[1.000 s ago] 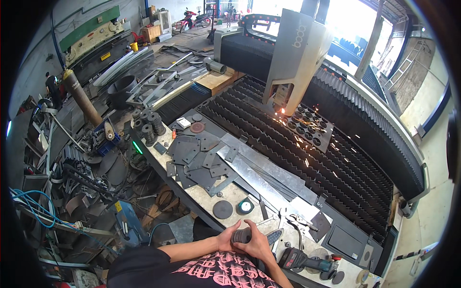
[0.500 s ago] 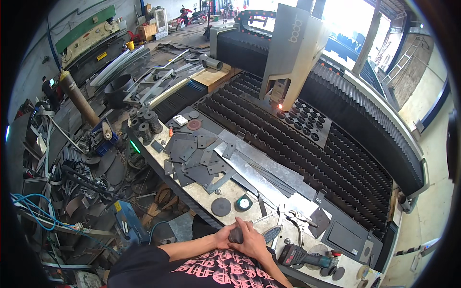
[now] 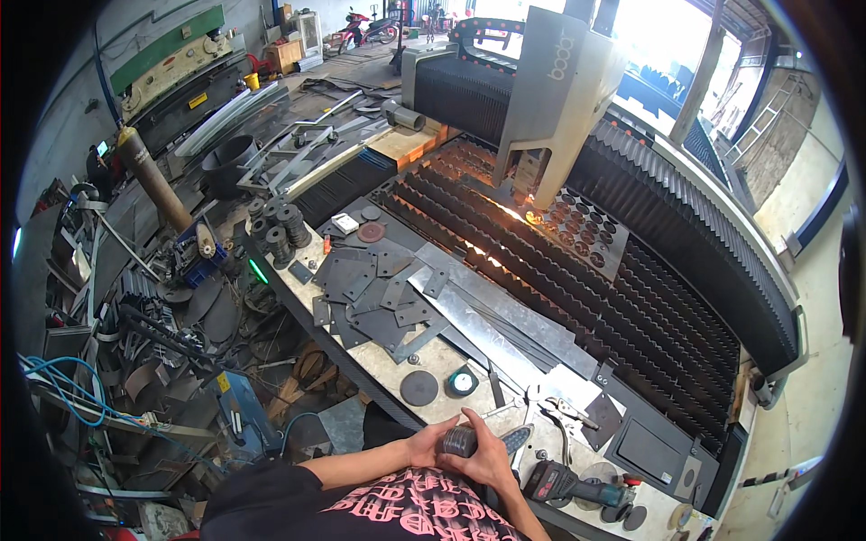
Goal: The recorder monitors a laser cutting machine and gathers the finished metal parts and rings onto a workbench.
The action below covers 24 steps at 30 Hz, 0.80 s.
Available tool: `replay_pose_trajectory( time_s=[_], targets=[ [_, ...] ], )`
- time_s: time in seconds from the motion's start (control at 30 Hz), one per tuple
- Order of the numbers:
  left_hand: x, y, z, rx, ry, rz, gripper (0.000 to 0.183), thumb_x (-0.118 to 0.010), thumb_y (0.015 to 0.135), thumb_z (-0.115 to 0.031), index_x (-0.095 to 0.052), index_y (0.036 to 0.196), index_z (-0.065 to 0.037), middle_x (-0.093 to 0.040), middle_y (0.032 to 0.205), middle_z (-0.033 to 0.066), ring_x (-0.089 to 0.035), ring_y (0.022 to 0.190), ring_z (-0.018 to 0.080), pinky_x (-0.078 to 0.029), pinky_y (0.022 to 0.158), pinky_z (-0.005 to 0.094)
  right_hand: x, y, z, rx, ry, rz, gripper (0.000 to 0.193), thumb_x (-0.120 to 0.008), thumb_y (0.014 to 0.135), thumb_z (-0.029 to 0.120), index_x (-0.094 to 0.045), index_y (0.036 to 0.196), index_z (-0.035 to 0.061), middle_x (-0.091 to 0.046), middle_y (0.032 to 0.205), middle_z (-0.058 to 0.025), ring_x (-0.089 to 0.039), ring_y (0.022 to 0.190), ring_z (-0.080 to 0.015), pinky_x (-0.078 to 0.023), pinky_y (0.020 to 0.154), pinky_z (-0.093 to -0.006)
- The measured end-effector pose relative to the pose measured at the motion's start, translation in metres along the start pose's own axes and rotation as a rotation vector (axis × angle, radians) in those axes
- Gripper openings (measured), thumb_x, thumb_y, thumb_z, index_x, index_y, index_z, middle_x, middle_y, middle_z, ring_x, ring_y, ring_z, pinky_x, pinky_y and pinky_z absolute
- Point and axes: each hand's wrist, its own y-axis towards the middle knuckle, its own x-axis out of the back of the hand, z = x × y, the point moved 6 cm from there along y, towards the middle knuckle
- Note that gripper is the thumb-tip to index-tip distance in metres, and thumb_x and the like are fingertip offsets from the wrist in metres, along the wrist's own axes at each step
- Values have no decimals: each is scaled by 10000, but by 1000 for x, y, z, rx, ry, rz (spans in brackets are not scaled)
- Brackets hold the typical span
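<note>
Close in front of my body, at the near edge of the bench, a short stack of dark round metal discs sits between my hands. My left hand wraps its left side, and my right hand curls over its right side with the fingers at the top. Just beyond lie a larger flat dark disc and a teal-and-black tape measure. Right of my right hand rests a cordless angle grinder. Locking pliers lie farther along the bench.
Flat dark metal plates are heaped on the bench, with stacked discs at its far left corner. Behind it a cutting machine head throws sparks over a slatted bed. Scrap metal covers the floor at left.
My right-hand fingers have shifted right, so more of the disc stack shows. Under the machine head, the small glow has become a bright spray of orange sparks. The view has shifted slightly.
</note>
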Motion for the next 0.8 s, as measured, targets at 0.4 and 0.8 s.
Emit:
replay_pose_trajectory(
  time_s=[0.4,0.8],
  targets=[
    [13,10,-2,1,46,-60,640,-393,1004,-717,-591,1336,-207,-699,1176,32,-697,1040,201,-585,872,393,0,-2,-2,-46,25,-23,950,-915,651,339,-462,1455,114,-685,1243,-176,-691,1108,-388,-557,937,-436],
    [11,13,-4,1,74,-44,817,-394,967,-772,-617,1346,-84,-676,1305,123,-662,1172,262,-521,1014,461,-9,-8,6,45,-136,45,853,-845,735,336,-451,1462,127,-618,1316,-193,-639,1164,-397,-542,935,-489]
  ],
)
